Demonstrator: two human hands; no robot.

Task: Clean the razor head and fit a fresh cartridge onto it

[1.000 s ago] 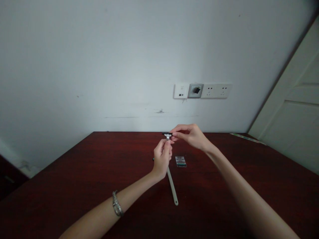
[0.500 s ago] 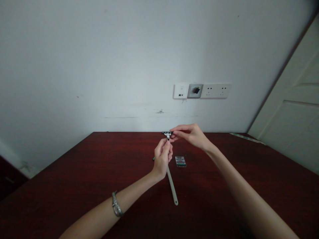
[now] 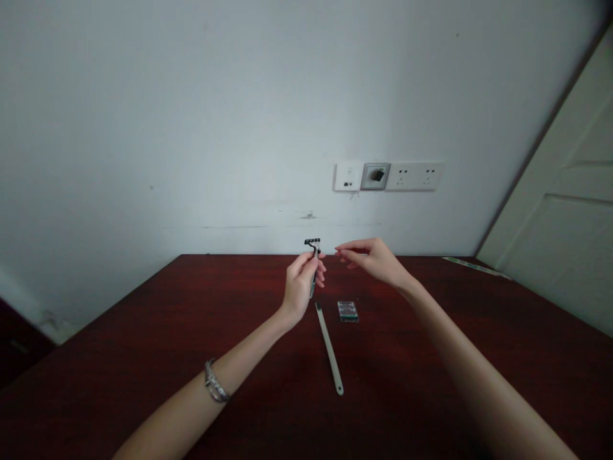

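My left hand (image 3: 299, 284) is wrapped round the handle of a razor (image 3: 313, 245), holding it upright. Its dark, wide head points up above my thumb, and the handle's lower end shows below my fingers. To the right, my right hand (image 3: 371, 257) hovers apart from the razor, its fingers stretched toward it and slightly parted, with nothing visible in them. Beneath the hands, a small clear plastic case (image 3: 347, 311) with a green strip lies on the table. A long, pale, thin handle (image 3: 330, 351) with a hole at its near end lies left of the case.
The dark red wooden table (image 3: 167, 332) runs back to a white wall (image 3: 239, 128). Sockets and switches (image 3: 414, 176) are set in the wall. A flat patterned strip (image 3: 474, 266) lies at the back right, by a pale door (image 3: 565, 211).
My right hand has let go of the razor head. My left hand has drawn the razor left and slightly up, turning it and uncovering the far end of the pale handle.
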